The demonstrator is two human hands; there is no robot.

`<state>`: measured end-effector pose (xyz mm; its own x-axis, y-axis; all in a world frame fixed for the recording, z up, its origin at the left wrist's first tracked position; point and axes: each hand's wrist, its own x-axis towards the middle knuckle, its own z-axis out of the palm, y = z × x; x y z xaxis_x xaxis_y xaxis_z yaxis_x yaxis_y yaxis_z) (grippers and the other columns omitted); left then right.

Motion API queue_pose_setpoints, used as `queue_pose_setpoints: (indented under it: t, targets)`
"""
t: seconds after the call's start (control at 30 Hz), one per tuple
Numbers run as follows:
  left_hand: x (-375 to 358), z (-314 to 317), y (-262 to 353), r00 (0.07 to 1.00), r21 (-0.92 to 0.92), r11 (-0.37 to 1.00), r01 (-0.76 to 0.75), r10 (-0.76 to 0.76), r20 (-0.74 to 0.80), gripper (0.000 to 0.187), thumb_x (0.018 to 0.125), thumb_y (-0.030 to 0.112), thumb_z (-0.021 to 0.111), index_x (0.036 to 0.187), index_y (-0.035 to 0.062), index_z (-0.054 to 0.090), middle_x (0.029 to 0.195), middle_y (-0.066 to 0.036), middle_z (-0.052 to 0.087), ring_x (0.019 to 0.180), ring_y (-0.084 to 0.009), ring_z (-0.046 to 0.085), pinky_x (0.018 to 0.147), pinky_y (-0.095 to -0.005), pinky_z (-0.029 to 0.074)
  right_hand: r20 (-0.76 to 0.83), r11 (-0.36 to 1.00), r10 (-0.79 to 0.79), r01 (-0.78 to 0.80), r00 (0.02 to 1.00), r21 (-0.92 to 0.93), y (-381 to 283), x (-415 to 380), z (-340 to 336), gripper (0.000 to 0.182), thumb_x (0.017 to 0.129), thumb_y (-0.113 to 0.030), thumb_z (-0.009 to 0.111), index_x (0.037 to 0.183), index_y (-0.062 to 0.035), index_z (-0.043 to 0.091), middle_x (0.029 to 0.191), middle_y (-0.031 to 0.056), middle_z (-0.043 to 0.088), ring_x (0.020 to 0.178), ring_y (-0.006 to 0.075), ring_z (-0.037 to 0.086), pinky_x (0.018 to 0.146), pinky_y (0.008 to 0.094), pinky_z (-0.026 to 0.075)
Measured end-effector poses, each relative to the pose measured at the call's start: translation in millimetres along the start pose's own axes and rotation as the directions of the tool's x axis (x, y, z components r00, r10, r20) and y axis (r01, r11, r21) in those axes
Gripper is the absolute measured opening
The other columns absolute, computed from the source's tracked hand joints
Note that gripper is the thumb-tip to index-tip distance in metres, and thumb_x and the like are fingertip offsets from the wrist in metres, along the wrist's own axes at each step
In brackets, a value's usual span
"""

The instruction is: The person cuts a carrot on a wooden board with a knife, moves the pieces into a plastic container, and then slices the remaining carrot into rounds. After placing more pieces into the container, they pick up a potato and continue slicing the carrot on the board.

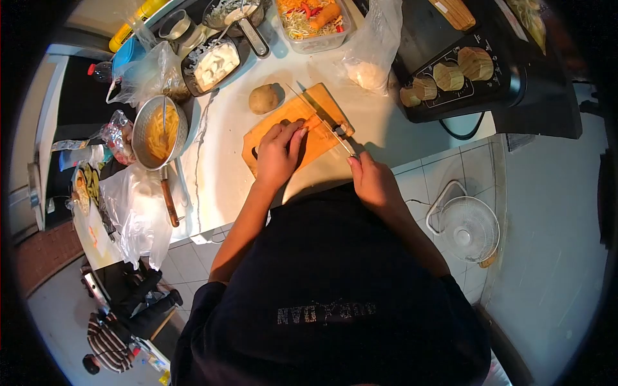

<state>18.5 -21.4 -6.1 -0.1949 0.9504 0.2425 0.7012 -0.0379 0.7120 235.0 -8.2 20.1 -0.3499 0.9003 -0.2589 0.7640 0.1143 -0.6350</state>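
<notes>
My right hand (371, 178) is closed around the handle of a knife (320, 121), whose blade lies diagonally over a wooden cutting board (275, 128). On the board, my left hand (281, 147) has its fingers bent and close together beside the blade; something orange-brown shows at its fingertips, too hidden to name. A small dark piece (340, 130) sits by the blade at the board's right side. Just beyond the board's far left edge rests a round brown potato (263, 100).
To the left are a pot (179, 132) of yellow strips, a plastic bag (137, 199) and a dish of white cream (215, 65). Beyond stands a container of vegetables (313, 46). A black appliance (412, 110) is at right, a fan (470, 228) on the floor.
</notes>
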Motion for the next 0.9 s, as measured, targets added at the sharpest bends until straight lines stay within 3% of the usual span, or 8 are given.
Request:
queue_pose_setpoints:
  t: [0.3, 0.9]
  targets:
    - [0.6, 6.0, -2.7, 0.999, -0.005, 1.000, 0.003, -0.003, -0.041, 0.022, 0.084, 0.018, 0.073, 0.101, 0.0038, 0.071, 0.072, -0.010, 0.058, 0.062, -0.0251, 0.056, 0.058, -0.0353, 0.045, 0.023, 0.999, 0.024, -0.025, 0.999, 0.031, -1.5, -2.0, -0.2, 0.030, 0.099, -0.027, 0.050, 0.090, 0.0019, 0.053, 0.074, 0.0295, 0.060, 0.074, 0.0482, 0.059, 0.062, 0.0536, 0.045]
    - [0.9, 6.8, -4.3, 0.999, -0.015, 1.000, -0.009, 0.008, -0.050, 0.021, 0.083, 0.015, 0.073, 0.101, 0.0036, 0.071, 0.070, -0.010, 0.057, 0.062, -0.0246, 0.056, 0.057, -0.0336, 0.045, 0.080, 0.998, 0.057, -0.060, 0.995, 0.033, -8.4, -3.6, -3.4, 0.030, 0.099, -0.027, 0.049, 0.091, 0.0016, 0.052, 0.073, 0.0287, 0.061, 0.072, 0.0485, 0.059, 0.062, 0.0530, 0.046]
